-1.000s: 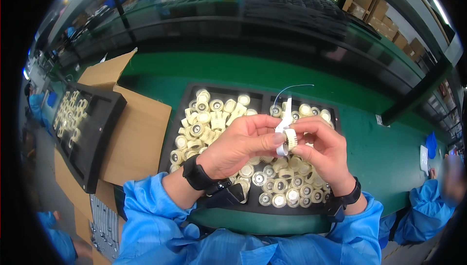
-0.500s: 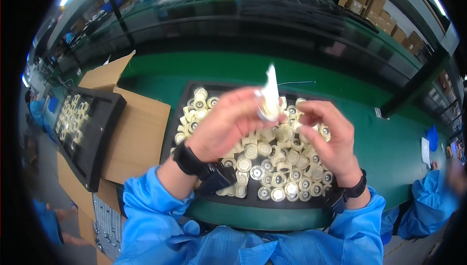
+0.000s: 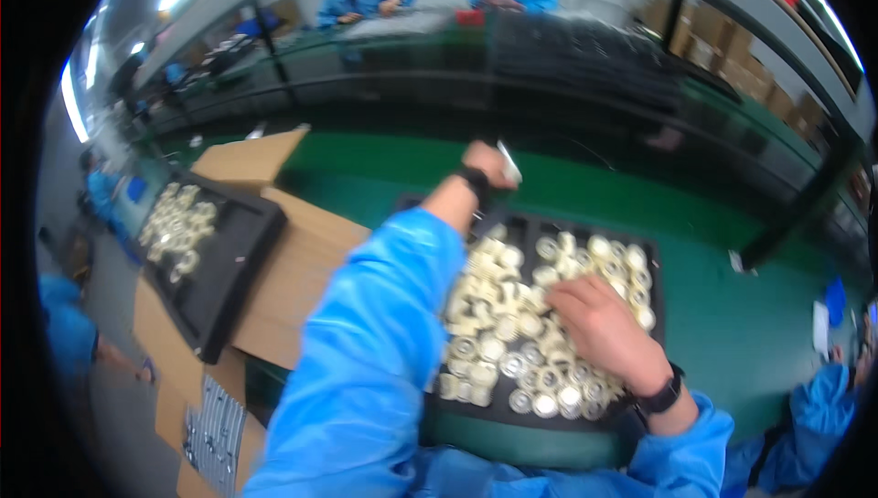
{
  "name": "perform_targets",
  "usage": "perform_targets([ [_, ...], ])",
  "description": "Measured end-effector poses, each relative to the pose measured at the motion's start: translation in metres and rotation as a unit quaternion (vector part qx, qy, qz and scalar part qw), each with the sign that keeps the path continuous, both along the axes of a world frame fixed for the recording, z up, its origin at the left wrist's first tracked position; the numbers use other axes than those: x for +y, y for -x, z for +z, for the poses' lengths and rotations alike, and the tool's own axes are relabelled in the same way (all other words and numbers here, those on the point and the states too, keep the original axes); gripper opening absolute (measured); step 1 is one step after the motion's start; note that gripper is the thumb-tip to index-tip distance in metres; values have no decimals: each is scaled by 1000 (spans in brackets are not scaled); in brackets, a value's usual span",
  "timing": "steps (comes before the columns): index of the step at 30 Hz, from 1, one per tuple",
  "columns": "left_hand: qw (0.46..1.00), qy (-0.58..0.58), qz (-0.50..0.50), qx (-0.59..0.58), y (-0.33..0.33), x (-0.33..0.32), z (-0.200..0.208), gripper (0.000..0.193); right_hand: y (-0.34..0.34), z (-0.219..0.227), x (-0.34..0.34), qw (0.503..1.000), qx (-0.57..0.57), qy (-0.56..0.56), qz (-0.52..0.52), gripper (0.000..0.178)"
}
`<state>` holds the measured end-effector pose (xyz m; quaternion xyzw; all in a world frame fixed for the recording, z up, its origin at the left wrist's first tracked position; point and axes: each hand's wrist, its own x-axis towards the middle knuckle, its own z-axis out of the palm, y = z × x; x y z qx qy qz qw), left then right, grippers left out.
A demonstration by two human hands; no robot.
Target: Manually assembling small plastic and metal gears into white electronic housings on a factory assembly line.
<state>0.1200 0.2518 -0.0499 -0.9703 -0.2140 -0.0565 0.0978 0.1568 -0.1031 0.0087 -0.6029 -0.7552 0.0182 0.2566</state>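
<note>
My left hand [image 3: 487, 162] is stretched far forward, beyond the tray's back edge. It is closed on a thin white piece [image 3: 510, 165], which sticks out to the right of the fingers; its kind is not clear. My right hand [image 3: 605, 326] reaches down into the pile of cream plastic gears [image 3: 489, 352], its fingers bent and close together. Their tips meet the gears, and whatever lies under them is hidden. The gears fill a black tray [image 3: 651, 265], some showing dark or metallic centres. My left sleeve hides the tray's left side.
To the left, a second black tray [image 3: 240, 278] of gears lies tilted on an open cardboard box [image 3: 311, 260]. Metal parts [image 3: 215, 429] sit below it. A green bench [image 3: 704, 315] surrounds the tray. Co-workers in blue sit across and at the right.
My left hand has gone forward from above the gears with the white piece. My right hand has lowered onto the pile. The view has tilted up, and the scene sits lower and further right.
</note>
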Motion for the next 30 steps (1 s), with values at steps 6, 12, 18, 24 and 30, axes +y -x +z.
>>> perform_targets([
  [6,889,293,244,-253,-9,-47,41,31,3,9,-11,999,-33,11,-28,42],
  [12,863,441,-21,-245,63,-150,138,30,-2,6,-6,998,-56,-8,-10,42],
  [18,889,354,-163,-242,118,-242,128,43,-2,10,-6,991,40,-117,-55,45],
  [24,699,635,-168,-284,127,-248,90,44,24,26,-22,962,126,-225,-85,39],
  [30,355,879,-198,-249,120,-247,67,42,19,20,-18,972,102,-204,-59,36],
])
